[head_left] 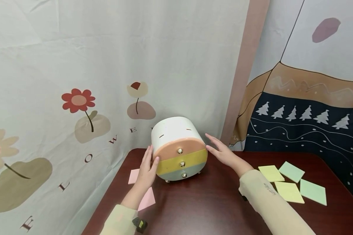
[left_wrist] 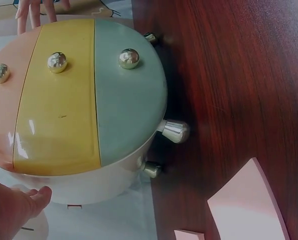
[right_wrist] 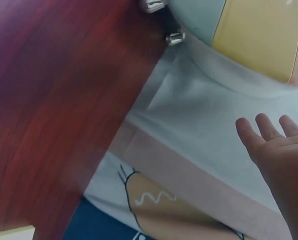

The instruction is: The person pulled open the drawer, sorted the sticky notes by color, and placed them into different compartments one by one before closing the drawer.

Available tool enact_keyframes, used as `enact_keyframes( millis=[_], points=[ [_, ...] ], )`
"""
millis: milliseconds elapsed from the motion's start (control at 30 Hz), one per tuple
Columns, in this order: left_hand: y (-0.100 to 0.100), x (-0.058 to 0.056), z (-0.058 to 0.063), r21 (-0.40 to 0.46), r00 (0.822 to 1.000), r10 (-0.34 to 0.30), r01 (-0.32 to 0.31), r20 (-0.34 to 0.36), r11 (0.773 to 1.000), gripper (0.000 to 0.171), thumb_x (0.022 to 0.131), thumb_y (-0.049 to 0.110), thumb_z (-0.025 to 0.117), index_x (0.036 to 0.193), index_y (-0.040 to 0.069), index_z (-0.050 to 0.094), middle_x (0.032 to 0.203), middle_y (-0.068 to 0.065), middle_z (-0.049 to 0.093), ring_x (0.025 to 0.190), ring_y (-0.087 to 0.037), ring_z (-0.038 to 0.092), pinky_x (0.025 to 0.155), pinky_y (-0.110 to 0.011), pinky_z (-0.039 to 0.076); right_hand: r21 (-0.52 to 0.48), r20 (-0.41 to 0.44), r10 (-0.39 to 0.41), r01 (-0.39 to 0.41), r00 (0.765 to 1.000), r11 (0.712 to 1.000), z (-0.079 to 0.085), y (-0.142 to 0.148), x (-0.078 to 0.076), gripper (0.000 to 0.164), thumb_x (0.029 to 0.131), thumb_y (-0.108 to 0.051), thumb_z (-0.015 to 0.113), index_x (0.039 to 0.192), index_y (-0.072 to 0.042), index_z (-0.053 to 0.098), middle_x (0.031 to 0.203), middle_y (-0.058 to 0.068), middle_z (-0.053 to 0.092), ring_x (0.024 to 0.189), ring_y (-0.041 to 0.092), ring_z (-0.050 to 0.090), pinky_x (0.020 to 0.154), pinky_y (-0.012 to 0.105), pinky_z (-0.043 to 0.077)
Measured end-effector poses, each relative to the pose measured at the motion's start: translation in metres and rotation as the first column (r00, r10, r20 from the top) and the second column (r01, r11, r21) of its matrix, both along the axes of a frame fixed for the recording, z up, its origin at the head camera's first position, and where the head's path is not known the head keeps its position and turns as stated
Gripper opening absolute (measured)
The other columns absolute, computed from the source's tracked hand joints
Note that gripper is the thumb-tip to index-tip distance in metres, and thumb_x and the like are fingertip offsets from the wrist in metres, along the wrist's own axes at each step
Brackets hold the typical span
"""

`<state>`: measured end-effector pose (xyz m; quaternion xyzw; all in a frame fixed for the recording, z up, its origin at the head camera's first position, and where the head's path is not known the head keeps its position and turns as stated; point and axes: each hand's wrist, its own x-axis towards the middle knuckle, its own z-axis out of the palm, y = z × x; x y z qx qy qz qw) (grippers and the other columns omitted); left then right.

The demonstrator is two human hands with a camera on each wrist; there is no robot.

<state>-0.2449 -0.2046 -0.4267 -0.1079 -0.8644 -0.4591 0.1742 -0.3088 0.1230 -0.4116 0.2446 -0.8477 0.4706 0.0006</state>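
Note:
A rounded white drawer box (head_left: 176,128) stands on small metal feet at the back of the table. Its front has an orange, a yellow (left_wrist: 64,115) and a blue-green drawer (left_wrist: 126,100), each with a shiny round knob (head_left: 182,164). My left hand (head_left: 147,171) is at the box's left side, fingers straight along it and thumb by the front edge. On the other side my right hand (head_left: 222,152) has its fingers extended towards the box; in the right wrist view a gap shows between that hand (right_wrist: 284,155) and the box wall.
Pink sticky-note pads (head_left: 147,198) lie on the dark red table (head_left: 206,209) by my left forearm. Yellow (head_left: 289,192) and green pads (head_left: 313,191) lie at the right. A printed cloth (head_left: 194,65) hangs close behind the box.

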Motion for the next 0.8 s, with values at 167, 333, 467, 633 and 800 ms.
enact_keyframes(
  millis=[167, 333, 467, 633, 800],
  points=[
    [0.001, -0.002, -0.002, 0.022, 1.0, -0.003, 0.004, -0.018, 1.0, 0.058, 0.101, 0.028, 0.045, 0.151, 0.01, 0.022, 0.157, -0.016, 0.016, 0.142, -0.035, 0.02, 0.107, -0.053, 0.032, -0.013, -0.016, -0.01, 0.01, 1.0, 1.0, 0.002, -0.014, -0.003, 0.058, 0.099, -0.035, 0.049, 0.151, -0.021, 0.027, 0.156, 0.011, 0.023, 0.142, 0.036, 0.022, 0.109, 0.062, 0.022],
    [0.001, -0.004, -0.005, 0.035, 1.0, 0.009, -0.008, -0.029, 0.999, 0.056, 0.101, 0.027, 0.045, 0.151, 0.011, 0.025, 0.157, -0.014, 0.018, 0.142, -0.034, 0.022, 0.107, -0.051, 0.033, -0.037, -0.029, 0.002, -0.003, 1.0, 0.999, 0.001, -0.025, -0.005, 0.059, 0.098, -0.032, 0.051, 0.15, -0.016, 0.029, 0.156, 0.011, 0.025, 0.143, 0.034, 0.021, 0.111, 0.058, 0.022],
    [0.002, -0.004, -0.004, 0.032, 0.999, 0.018, -0.016, -0.049, 0.999, 0.054, 0.101, 0.025, 0.046, 0.149, 0.01, 0.029, 0.156, -0.013, 0.022, 0.142, -0.033, 0.023, 0.109, -0.05, 0.031, -0.06, -0.05, -0.003, 0.0, 0.999, 0.998, 0.001, -0.03, -0.004, 0.056, 0.098, -0.029, 0.051, 0.149, -0.015, 0.032, 0.155, 0.012, 0.026, 0.143, 0.034, 0.022, 0.111, 0.056, 0.025],
    [0.003, -0.004, -0.002, 0.004, 0.998, 0.031, -0.031, -0.063, 1.0, 0.051, 0.101, 0.026, 0.045, 0.148, 0.011, 0.033, 0.154, -0.012, 0.028, 0.142, -0.03, 0.025, 0.111, -0.049, 0.029, -0.081, -0.096, -0.053, 0.045, 0.994, 0.996, -0.002, -0.034, -0.005, 0.051, 0.098, -0.026, 0.051, 0.145, -0.013, 0.039, 0.152, 0.014, 0.033, 0.14, 0.034, 0.029, 0.109, 0.054, 0.03],
    [0.004, -0.004, -0.002, -0.009, 0.995, 0.078, -0.079, -0.064, 0.997, 0.047, 0.101, 0.024, 0.046, 0.146, 0.016, 0.037, 0.153, -0.007, 0.033, 0.14, -0.026, 0.03, 0.112, -0.045, 0.028, -0.128, -0.114, -0.098, 0.084, 0.989, 0.988, -0.005, -0.036, -0.006, 0.046, 0.098, -0.025, 0.051, 0.142, -0.014, 0.045, 0.148, 0.014, 0.039, 0.138, 0.033, 0.034, 0.107, 0.051, 0.034]
  ],
)
